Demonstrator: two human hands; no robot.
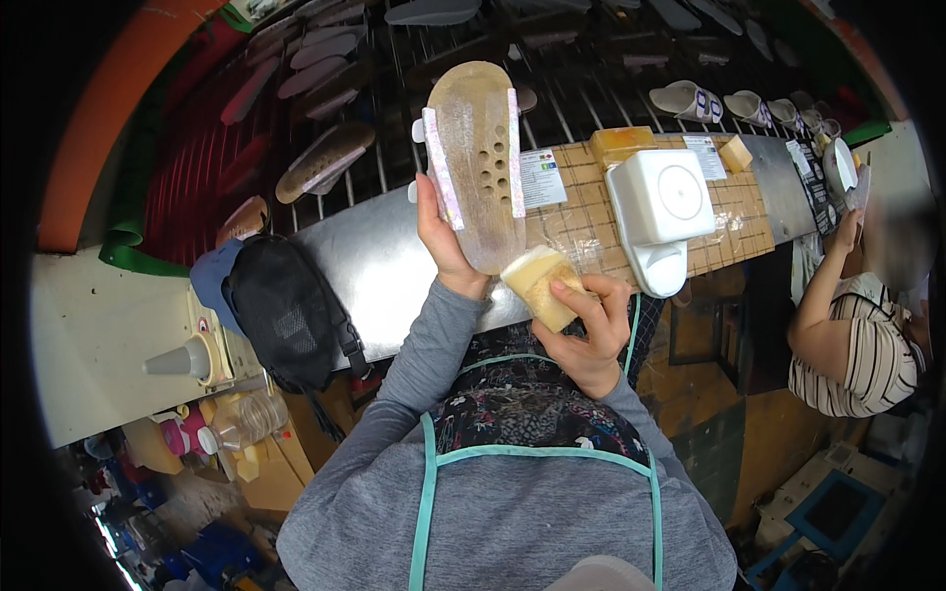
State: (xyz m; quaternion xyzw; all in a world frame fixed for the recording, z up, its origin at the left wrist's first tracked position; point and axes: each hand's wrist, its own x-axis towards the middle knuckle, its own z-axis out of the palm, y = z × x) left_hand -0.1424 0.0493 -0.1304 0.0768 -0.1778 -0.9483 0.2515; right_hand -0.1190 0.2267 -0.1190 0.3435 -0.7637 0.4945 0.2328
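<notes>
My left hand [445, 241] grips a brown shoe sole [471, 128] by its lower side, with the thumb along the edge. The sole has several round holes and pale glittery strips along both sides, and its rounded lower end points toward me. In my right hand [591, 330] is a yellow sponge [542, 281], pinched between thumb and fingers. The sponge's whitish upper edge lies right by the lower end of the sole; whether they touch I cannot tell. Just right of the sponge stands a white plastic dispenser [670, 202] with a flat lip toward me.
Cardboard [729, 251] covers part of the metal ledge [384, 261], with another sponge [623, 146] behind the dispenser. Beyond runs a barred rack [394, 148] carrying several soles. A black bag [286, 310] hangs at left. Another person's arm [823, 286] is at right.
</notes>
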